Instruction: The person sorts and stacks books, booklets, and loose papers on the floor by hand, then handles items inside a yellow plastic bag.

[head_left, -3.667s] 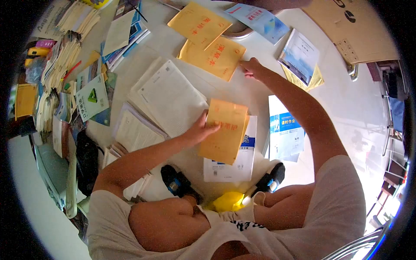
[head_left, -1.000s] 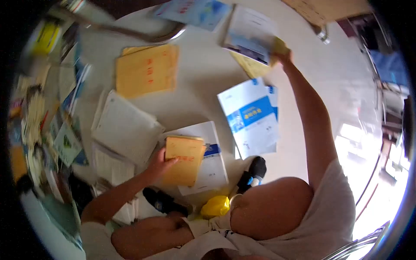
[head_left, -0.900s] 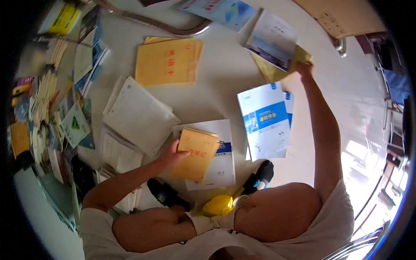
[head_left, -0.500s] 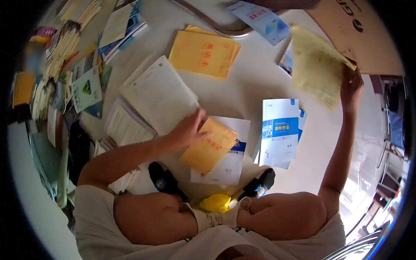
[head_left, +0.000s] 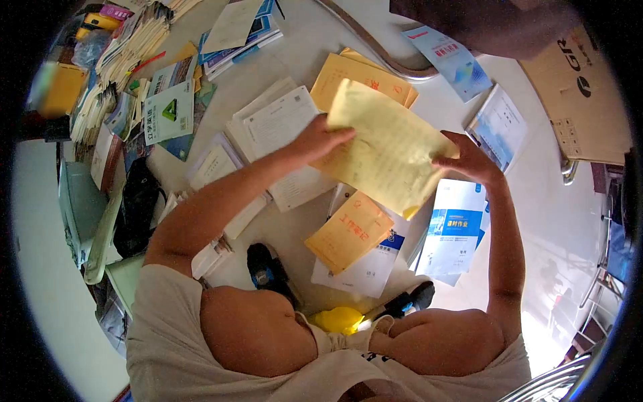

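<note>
Between my two hands I hold up a yellowed sheet of paper (head_left: 388,151), slightly curved. My left hand (head_left: 325,139) pinches its left edge, and my right hand (head_left: 469,161) grips its right edge. Below it, a small orange-brown notebook (head_left: 349,232) lies on a white booklet (head_left: 378,275). A blue-and-white workbook (head_left: 452,231) rests near my right forearm. Partly behind the sheet is a stack of orange-brown notebooks (head_left: 362,75) with red writing. White printed papers (head_left: 281,127) lie under my left forearm.
Piles of books and papers (head_left: 137,57) fill the far left. A cardboard box (head_left: 583,94) stands at the right beside a curved metal bar (head_left: 375,53). A blue booklet (head_left: 449,63) and a pale blue-white book (head_left: 501,127) lie nearby. Something yellow (head_left: 338,320) sits between my feet.
My right hand has brought the yellowed sheet from the far right to the middle. My left hand has left the small notebook and taken the sheet's left edge. The view has shifted.
</note>
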Demonstrator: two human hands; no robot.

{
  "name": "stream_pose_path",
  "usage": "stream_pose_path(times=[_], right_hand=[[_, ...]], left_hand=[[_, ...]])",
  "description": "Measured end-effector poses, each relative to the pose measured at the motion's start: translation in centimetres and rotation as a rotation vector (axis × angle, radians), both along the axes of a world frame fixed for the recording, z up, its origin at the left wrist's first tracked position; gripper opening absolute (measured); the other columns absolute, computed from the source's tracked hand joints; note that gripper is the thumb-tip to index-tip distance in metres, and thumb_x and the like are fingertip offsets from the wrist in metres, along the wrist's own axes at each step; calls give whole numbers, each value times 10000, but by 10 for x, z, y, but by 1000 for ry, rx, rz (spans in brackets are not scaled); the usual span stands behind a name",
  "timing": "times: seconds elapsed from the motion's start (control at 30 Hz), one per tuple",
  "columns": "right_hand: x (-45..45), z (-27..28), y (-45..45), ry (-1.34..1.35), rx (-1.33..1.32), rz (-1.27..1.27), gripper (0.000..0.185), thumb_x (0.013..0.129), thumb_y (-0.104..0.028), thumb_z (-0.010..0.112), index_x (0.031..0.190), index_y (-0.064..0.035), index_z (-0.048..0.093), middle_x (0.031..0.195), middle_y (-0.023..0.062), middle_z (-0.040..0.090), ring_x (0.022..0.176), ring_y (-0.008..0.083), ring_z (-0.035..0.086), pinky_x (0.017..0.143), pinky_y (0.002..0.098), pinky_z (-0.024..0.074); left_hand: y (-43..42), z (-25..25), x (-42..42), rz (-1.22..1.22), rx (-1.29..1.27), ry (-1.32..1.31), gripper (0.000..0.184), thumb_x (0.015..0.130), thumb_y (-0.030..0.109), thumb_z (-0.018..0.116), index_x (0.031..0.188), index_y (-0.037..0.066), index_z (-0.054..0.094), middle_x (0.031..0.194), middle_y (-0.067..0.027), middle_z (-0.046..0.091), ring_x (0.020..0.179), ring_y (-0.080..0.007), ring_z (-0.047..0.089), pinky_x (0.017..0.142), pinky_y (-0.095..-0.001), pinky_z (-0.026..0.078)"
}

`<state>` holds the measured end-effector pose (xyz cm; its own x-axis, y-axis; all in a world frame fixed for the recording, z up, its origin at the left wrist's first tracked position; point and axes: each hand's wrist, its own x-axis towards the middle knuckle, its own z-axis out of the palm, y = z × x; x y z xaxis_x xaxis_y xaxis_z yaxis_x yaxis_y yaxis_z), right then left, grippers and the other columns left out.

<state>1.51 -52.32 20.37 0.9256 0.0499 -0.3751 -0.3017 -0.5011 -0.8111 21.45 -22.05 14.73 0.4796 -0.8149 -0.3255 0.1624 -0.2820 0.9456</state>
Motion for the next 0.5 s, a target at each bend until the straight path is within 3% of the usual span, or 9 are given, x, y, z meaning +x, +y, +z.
stream_pose_path(times=[0.07,0.1,0.13,0.27,0.33,0.4,0.43,0.47,0.5], right_hand=[[5,-33,2,123,332,-386,535,875,-295,742,1285,-8,552,1165,152,676,939,261,689,869,427,559],[14,-48,2,180,409,-548,452,908,-289,709,1240,-13,574,1082,157,687,902,257,692,807,418,581],[25,-77,-3,145,391,-674,413,913,-294,704,1196,-15,591,991,144,690,868,241,691,774,389,585],[76,-130,-9,20,396,-767,363,897,-282,712,1116,-9,617,946,118,693,812,240,685,755,403,581],[97,-159,-15,-50,414,-791,353,889,-277,716,1099,-9,622,946,107,697,797,243,681,753,416,577],[117,-186,-32,30,-285,-668,286,865,-266,721,999,-22,656,880,86,694,739,216,654,710,404,559],[128,-188,-24,17,-273,-648,286,865,-266,721,999,-22,656,880,86,694,739,216,654,710,404,559],[132,-186,-15,37,-59,-834,276,842,-265,749,962,-41,642,863,74,674,737,206,635,716,366,547],[134,-185,-6,68,158,-1009,274,819,-264,776,925,-59,629,846,63,653,734,196,617,722,329,536]], left_hand=[[2,-7,30,25,52,-112,327,924,227,667,1166,8,649,1067,-51,706,953,-131,654,850,-310,519],[-1,-11,42,68,28,-87,321,910,236,687,1138,10,663,1017,-55,715,910,-131,663,833,-306,526],[-7,-19,57,83,68,-274,323,888,248,713,1100,7,678,947,-70,726,845,-146,684,790,-314,541],[-42,-81,128,98,13,-315,288,842,196,727,1054,4,688,907,-106,741,788,-190,717,721,-338,561],[-59,-98,146,161,58,-379,299,828,202,701,1055,10,674,897,-119,730,803,-232,711,768,-391,553],[-75,-132,164,109,534,-976,365,806,245,691,1093,24,638,983,-126,692,957,-275,663,841,-460,520],[-77,-128,159,86,636,-1146,401,795,267,688,1108,26,617,1044,-125,658,1035,-294,612,872,-479,491],[-83,-124,151,59,735,-1314,438,784,289,686,1124,27,595,1106,-124,624,1112,-313,560,904,-498,463],[-92,-134,151,65,798,-1282,462,777,289,693,1137,22,583,1154,-132,598,1147,-319,528,921,-490,449]])
